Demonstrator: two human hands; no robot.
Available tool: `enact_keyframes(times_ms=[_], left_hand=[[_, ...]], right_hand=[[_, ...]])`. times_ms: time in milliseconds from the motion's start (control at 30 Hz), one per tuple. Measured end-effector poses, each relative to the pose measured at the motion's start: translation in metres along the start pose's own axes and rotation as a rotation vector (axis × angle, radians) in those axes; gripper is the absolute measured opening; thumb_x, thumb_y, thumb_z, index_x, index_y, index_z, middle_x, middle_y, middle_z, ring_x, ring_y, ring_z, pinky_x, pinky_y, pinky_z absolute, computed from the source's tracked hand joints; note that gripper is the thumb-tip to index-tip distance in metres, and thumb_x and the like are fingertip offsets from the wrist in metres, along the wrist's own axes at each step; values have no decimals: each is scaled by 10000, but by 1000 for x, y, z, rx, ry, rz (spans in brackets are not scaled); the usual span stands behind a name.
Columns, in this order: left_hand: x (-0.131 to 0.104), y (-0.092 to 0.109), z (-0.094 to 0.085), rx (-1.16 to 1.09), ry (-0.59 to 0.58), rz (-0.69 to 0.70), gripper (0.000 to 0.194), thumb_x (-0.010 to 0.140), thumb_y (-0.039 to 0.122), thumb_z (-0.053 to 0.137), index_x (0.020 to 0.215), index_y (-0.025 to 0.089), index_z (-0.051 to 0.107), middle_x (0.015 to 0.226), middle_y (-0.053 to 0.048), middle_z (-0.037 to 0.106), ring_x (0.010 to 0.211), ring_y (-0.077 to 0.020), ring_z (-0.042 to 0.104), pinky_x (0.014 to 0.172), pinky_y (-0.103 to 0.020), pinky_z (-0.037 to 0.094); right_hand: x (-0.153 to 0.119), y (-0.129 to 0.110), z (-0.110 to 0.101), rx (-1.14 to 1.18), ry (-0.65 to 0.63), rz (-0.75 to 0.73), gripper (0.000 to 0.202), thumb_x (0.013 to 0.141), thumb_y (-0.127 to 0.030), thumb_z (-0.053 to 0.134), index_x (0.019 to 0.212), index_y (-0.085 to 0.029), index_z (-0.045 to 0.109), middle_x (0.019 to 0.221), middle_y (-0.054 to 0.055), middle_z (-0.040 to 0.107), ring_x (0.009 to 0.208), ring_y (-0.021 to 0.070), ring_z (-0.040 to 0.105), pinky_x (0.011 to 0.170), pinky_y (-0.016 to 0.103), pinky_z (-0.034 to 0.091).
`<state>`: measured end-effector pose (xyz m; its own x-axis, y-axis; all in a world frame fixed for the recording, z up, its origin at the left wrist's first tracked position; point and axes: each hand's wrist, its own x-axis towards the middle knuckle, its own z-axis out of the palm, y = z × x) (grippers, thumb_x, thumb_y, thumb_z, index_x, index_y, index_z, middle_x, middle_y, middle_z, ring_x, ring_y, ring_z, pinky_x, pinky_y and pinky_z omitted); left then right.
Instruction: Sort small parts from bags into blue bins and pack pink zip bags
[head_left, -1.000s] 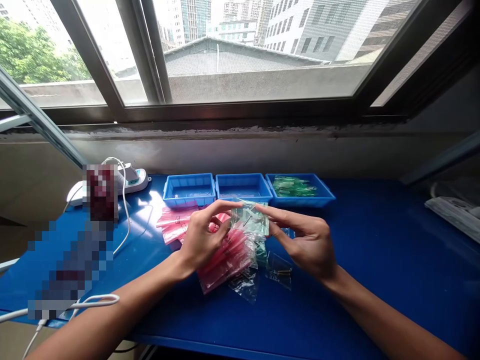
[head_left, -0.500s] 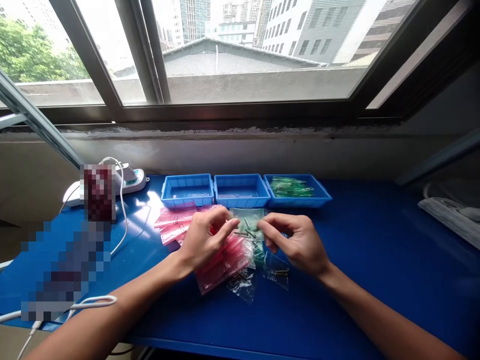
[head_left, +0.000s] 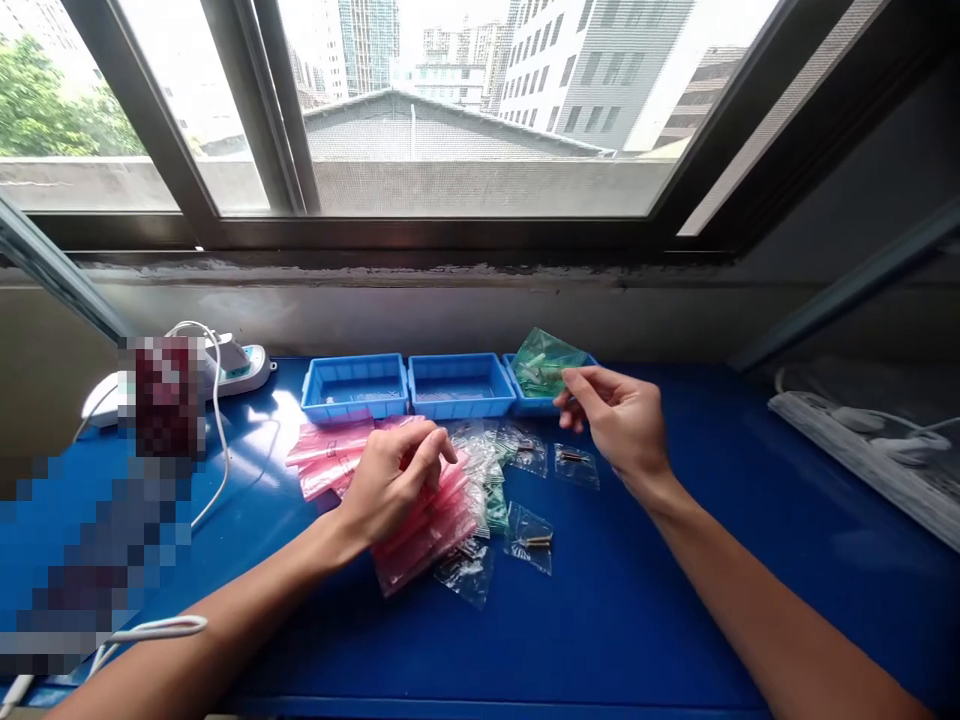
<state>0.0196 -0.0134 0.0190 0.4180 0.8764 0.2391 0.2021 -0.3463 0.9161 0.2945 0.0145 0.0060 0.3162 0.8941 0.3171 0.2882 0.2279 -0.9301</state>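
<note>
A green bag (head_left: 546,350) is being pinched at its lower right corner between the thumb and fingers of the right hand (head_left: 626,420). It is being held up at the right bin (head_left: 536,407), whose interior is being partly covered by it; whether the small pieces seen through its film are being held inside it cannot be told. The left hand (head_left: 386,480) is being kept over the pink bags (head_left: 420,550), its fingers curled and its thumb close to them; whether anything is being pinched there cannot be told.

The middle bin (head_left: 461,408) and the left bin (head_left: 356,410) are being lined up beside the right one along the back of the desk (head_left: 637,620). Small metal pieces are being enclosed by clear bags (head_left: 577,465), which are being spread between the pink pile and the right forearm. At the far left, a white power strip (head_left: 251,372) is being partly hidden by a pixelated patch.
</note>
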Motion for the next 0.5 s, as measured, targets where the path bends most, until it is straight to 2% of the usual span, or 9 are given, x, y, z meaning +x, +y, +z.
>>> enact_keyframes(times_ms=[133,300,400,500], left_hand=[[0,-1,0,22,-5,10,421,1064,401,454,784,163,658,587,12,579,525,-129,536,559,-246,405],[0,-5,1,37,-13,21,422,1071,394,458,798,160,678,563,22,571,526,-129,539,582,-251,415],[0,-6,1,42,-12,34,416,1071,376,461,794,156,681,559,27,564,536,-129,543,615,-259,424],[0,-6,1,57,-15,31,408,1070,367,464,805,152,688,577,21,577,552,-130,548,615,-257,419]], right_hand=[[18,16,-21,-375,49,-124,364,897,-537,703,840,-186,782,631,36,692,440,174,622,471,291,470],[27,26,-32,-693,13,-165,346,921,-473,615,844,-196,808,663,71,724,555,230,653,555,325,432],[25,18,-35,-860,-14,-116,276,899,-439,652,910,-212,810,649,51,692,608,246,647,571,326,394],[17,0,-34,-830,38,-146,236,860,-397,714,985,-206,774,615,12,619,599,217,615,600,315,415]])
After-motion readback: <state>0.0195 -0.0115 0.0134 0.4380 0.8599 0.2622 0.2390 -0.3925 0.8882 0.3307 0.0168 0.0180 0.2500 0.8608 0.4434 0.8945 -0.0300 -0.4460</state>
